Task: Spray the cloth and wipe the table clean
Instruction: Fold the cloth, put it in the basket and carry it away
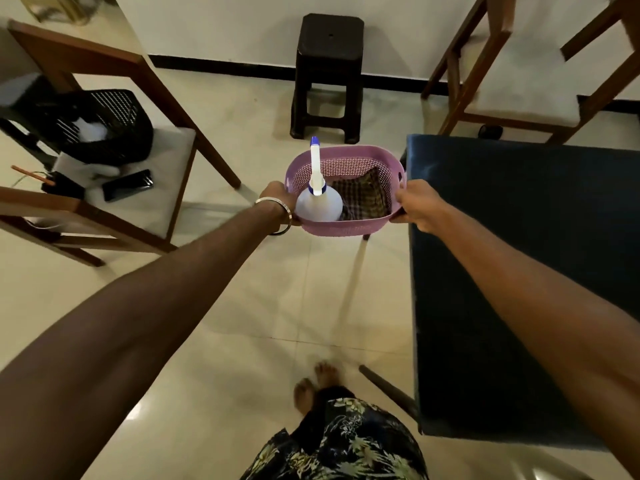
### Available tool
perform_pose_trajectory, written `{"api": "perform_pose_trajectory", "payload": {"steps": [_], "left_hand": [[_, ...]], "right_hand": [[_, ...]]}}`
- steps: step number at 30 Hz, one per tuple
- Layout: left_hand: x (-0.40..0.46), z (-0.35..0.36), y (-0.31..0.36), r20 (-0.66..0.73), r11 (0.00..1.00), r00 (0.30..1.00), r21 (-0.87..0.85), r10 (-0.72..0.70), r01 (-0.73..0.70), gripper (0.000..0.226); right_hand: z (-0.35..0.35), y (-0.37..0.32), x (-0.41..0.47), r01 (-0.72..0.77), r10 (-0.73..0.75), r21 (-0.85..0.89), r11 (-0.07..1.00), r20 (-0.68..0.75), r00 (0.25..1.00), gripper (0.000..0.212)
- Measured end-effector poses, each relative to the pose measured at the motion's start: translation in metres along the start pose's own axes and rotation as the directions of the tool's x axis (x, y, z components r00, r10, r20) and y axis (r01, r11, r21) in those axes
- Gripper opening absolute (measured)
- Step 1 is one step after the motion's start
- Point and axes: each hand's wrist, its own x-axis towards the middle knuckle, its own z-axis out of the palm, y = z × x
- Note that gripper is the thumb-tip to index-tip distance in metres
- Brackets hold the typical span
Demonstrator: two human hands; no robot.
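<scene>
Cloth (367, 195) (dark, checked, folded) lies in the right half of a lilac perforated basket (341, 227), which both hands carry in the air above the tiled floor (242, 306), just beside the far left corner of the blue tabletop (519, 237).

Far left: a wooden chair (104, 140) with a pale seat bears a black mesh bin (114, 126) and a dark phone (127, 185).

Left hand (277, 197), with a metal bangle (277, 213) at the wrist, grips the basket's left end; its fingers are closed on the rim, the tips hidden behind the basket wall.

Left half of the basket: a white spray bottle (319, 202) stands upright, its blue-tipped nozzle (314, 142) rising above the rim. The bottle touches the cloth's left edge.

Behind the basket, against the wall, stands a dark plastic stool (329, 74).

Right hand (417, 206) grips the basket's right end at the handle; its fingers are wrapped on the rim, mostly out of sight beneath the hand.

Right: the tabletop runs from the basket toward the near right corner of the view, the right forearm passing over its left edge. A second wooden chair (519, 74) stands beyond its far edge.

Bottom centre: bare feet (317, 382) and a floral-print garment (346, 441) show on the floor.
</scene>
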Motion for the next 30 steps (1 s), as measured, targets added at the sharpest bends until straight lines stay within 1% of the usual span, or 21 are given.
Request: {"api": "perform_pose_trajectory", "payload": {"steps": [2, 5, 8, 10, 15, 18, 20, 22, 25, 27, 30], "left_hand": [[0.021, -0.011, 0.005, 0.02, 1.0, 1.0, -0.003, -0.016, 0.016, 0.017], [0.052, -0.027, 0.019, 0.029, 0.999, 0.999, -0.003, -0.036, 0.036, 0.022], [0.088, -0.044, 0.041, 0.041, 0.999, 0.998, -0.016, -0.036, 0.037, 0.011], [0.119, -0.057, 0.061, 0.033, 0.999, 0.999, -0.031, -0.025, 0.026, 0.006], [0.203, -0.091, 0.116, 0.013, 1.0, 1.0, -0.015, 0.013, -0.013, 0.006], [0.247, -0.108, 0.154, 0.016, 0.999, 0.999, -0.002, 0.045, -0.045, 0.007], [0.282, -0.119, 0.179, 0.031, 0.999, 0.998, -0.015, 0.045, -0.044, 0.01], [0.323, -0.128, 0.203, 0.041, 0.999, 0.998, 0.009, 0.045, -0.045, 0.013], [0.383, -0.138, 0.237, 0.058, 0.997, 0.998, -0.066, 0.035, -0.031, 0.015], [0.428, -0.143, 0.261, 0.079, 0.997, 0.996, -0.072, 0.042, -0.036, 0.015], [0.485, -0.15, 0.295, 0.118, 0.997, 0.992, -0.066, 0.042, -0.035, 0.017]], "right_hand": [[0.01, -0.009, 0.018, -0.002, 0.002, -0.014, 1.0, 0.005, 1.0, 0.014], [0.022, -0.03, 0.047, -0.009, 0.009, -0.014, 1.0, 0.006, 1.0, 0.018], [0.03, -0.06, 0.083, -0.003, 0.003, -0.009, 1.0, 0.022, 1.0, 0.019], [0.034, -0.086, 0.114, 0.014, -0.014, 0.0, 1.0, 0.017, 1.0, 0.02], [0.036, -0.156, 0.193, 0.038, -0.038, 0.014, 0.999, 0.009, 0.999, 0.022], [0.037, -0.196, 0.237, 0.05, -0.05, 0.016, 0.999, -0.02, 0.999, 0.022], [0.037, -0.224, 0.27, 0.056, -0.055, 0.006, 0.998, -0.037, 0.998, 0.022], [0.036, -0.252, 0.306, 0.044, -0.044, 0.001, 0.999, -0.05, 0.998, 0.022], [0.033, -0.29, 0.355, 0.026, -0.024, 0.032, 0.999, -0.046, 0.999, 0.02], [0.033, -0.316, 0.39, 0.019, -0.016, 0.055, 0.998, -0.06, 0.998, 0.023], [0.03, -0.346, 0.443, 0.002, 0.003, 0.066, 0.998, -0.075, 0.997, 0.021]]}}
